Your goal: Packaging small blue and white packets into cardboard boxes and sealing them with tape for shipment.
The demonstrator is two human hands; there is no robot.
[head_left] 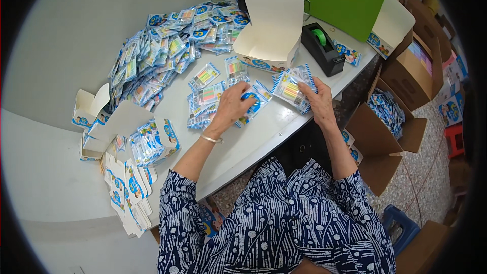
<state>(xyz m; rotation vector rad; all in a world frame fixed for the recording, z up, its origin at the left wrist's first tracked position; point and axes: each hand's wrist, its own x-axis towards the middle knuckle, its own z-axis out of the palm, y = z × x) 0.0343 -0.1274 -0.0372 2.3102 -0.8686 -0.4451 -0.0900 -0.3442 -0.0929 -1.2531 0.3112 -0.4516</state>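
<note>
Right hand [322,104] pinching a striped packet [290,91], left hand [233,104] curled at a blue-labelled packet [262,97], pinch unclear, long axis slanting far-right

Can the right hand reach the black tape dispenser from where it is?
Likely yes: the tape dispenser stands just beyond the right hand, with nothing visible blocking the way, though the packets it holds might hinder gripping.

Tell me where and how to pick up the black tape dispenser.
Grip the black tape dispenser across its body, just nearer than the green tape roll, probably from above and the right. The body is long and narrow, so thumb and fingers should span it; the open white box crowds its left side. The right hand is nearer but holds packets.
</note>
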